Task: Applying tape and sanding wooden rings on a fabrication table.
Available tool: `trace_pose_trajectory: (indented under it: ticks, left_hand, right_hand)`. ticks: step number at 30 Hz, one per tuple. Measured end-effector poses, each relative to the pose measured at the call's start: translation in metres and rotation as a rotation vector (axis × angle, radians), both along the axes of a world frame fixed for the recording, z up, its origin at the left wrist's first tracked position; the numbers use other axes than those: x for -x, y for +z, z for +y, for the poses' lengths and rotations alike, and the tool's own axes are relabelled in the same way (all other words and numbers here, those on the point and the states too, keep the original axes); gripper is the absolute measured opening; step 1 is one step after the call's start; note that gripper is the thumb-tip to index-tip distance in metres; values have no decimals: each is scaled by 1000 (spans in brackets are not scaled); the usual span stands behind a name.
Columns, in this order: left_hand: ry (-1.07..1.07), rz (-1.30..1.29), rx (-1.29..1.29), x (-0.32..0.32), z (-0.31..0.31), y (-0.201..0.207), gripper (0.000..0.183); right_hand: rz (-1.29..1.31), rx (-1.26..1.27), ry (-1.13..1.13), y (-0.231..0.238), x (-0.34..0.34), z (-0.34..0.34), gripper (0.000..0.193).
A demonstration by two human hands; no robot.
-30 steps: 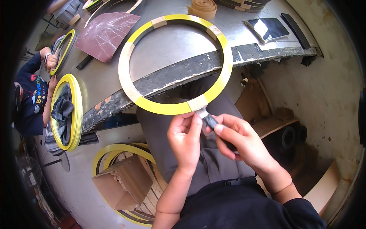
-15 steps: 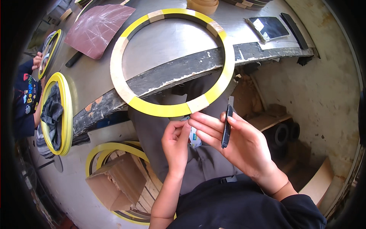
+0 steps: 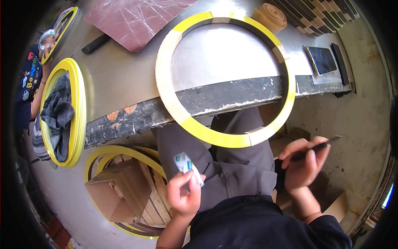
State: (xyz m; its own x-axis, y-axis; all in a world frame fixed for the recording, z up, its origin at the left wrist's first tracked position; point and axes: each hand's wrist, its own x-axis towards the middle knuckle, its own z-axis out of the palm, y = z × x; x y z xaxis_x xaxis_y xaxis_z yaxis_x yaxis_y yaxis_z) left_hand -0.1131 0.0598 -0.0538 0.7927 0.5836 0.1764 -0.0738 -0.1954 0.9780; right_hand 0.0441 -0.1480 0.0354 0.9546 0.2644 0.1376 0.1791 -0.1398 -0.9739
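My left hand (image 3: 184, 195) is closed, pinching a small white printed packet (image 3: 185, 164) with green and blue on it between thumb and fingers, above my lap. My right hand (image 3: 304, 164) is out to the right, its fingers curled round a slim black cutter knife (image 3: 313, 150) whose thin tip points right. Motion blurs this hand a little. Between and beyond my hands, a large yellow ring (image 3: 203, 132) with several tan patches overhangs the table's near edge. Neither hand touches it.
Nearby, the metal table (image 3: 120, 79) holds a brown-red sheet (image 3: 137, 20), a tan roll (image 3: 271, 17), a phone (image 3: 321, 61) and a black bar (image 3: 340, 64). Yellow rings (image 3: 78, 112) with a dark cloth stand left, near another person (image 3: 33, 79). A cardboard box (image 3: 120, 191) sits below.
My hands have moved apart, the left bringing the packet into plain view, the right going rightward and closing round the knife. The view has shifted, so the table and ring appear farther right.
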Motion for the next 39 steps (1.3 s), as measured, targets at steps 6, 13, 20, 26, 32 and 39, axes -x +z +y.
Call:
trace_pose_trajectory:
  ticks: [6,13,20,26,32,39]
  left_hand:
    - [-115,-78,-476,-11,38,29,28]
    - [-162,-178,-437,-18,53,32,31]
    - [-177,-181,-435,-29,62,33,29]
    - [-174,-185,-396,-25,64,33,29]
    - [-167,-390,-345,-33,62,28,26]
    - [75,-614,-624,-50,90,66,20]
  right_hand:
    - [284,2,572,61,-53,96,29]
    - [439,39,688,56,-77,129,24]
    - [433,69,744,49,-89,137,24]
    - [418,104,732,42,-93,142,25]
    - [343,141,710,46,-104,154,22]
    - [336,144,705,48,-112,166,27]
